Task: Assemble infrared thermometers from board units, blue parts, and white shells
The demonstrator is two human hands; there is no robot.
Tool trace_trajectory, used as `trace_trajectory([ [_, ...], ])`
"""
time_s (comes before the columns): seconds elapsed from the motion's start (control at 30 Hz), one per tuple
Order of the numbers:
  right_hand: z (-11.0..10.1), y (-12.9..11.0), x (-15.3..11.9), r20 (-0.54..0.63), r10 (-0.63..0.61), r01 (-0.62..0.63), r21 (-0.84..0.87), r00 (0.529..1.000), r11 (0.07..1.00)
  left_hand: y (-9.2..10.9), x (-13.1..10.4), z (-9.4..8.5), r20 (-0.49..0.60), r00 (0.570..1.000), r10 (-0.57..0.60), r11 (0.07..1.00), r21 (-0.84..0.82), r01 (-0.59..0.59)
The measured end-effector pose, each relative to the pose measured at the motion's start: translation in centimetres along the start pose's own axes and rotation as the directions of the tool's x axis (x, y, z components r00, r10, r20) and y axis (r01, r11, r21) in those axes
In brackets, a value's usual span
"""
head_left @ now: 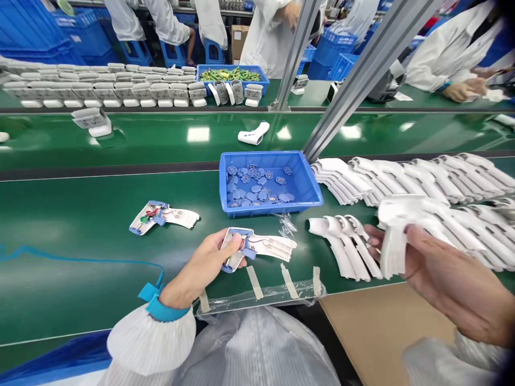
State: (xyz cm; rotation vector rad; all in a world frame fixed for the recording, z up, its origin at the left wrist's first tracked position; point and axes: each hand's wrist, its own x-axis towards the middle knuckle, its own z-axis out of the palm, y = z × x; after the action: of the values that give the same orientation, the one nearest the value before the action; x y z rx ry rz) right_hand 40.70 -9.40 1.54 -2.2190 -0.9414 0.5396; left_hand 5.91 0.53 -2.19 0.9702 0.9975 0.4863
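In my left hand (219, 257) is a white thermometer-gun half shell (273, 246) fitted with blue parts and a red wire, its open side facing up. My fingers and thumb grip it at the wide head end. On the right, my right hand (446, 273) holds up an empty white cover shell (394, 236), pinched between thumb and fingers. Behind it lie rows of matching white shells (418, 177), with several more shells (341, 244) nested to its left. Another wired half shell (161, 214) lies on the green bench to the left of my left hand.
A blue bin (269, 206) of small blue plastic parts stands ahead. Beyond, a green conveyor (153, 134) carries a white housing (254, 133) and a grey-white unit (93, 121). A metal post (362, 80) slants at right. A blue wrist cord (88, 260) trails left. Co-workers sit opposite.
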Motion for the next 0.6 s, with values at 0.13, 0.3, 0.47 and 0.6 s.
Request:
trace_trajectory([
  [0.13,3.1,-4.9,-2.8,0.518,0.158,-0.435,0.473,0.841,0.766,-0.4,0.2,-0.1,-0.004,1.0,0.01,1.0,0.003,-0.01],
  [0.3,6.2,-8.9,-5.3,0.738,0.004,-0.516,0.467,0.675,0.718,-0.7,-0.2,-0.9,-0.079,0.997,-0.021,0.997,-0.081,0.015],
  [0.47,7.1,-9.8,-5.5,0.714,0.017,-0.483,0.456,0.7,0.748,-1.1,-0.4,-1.6,-0.092,0.996,-0.014,0.995,-0.095,0.006],
  [0.6,8.0,-9.3,-5.4,0.5,-0.198,0.022,0.336,0.843,0.942,-1.7,-0.3,-2.1,-0.096,0.995,-0.029,0.996,-0.082,0.021],
])
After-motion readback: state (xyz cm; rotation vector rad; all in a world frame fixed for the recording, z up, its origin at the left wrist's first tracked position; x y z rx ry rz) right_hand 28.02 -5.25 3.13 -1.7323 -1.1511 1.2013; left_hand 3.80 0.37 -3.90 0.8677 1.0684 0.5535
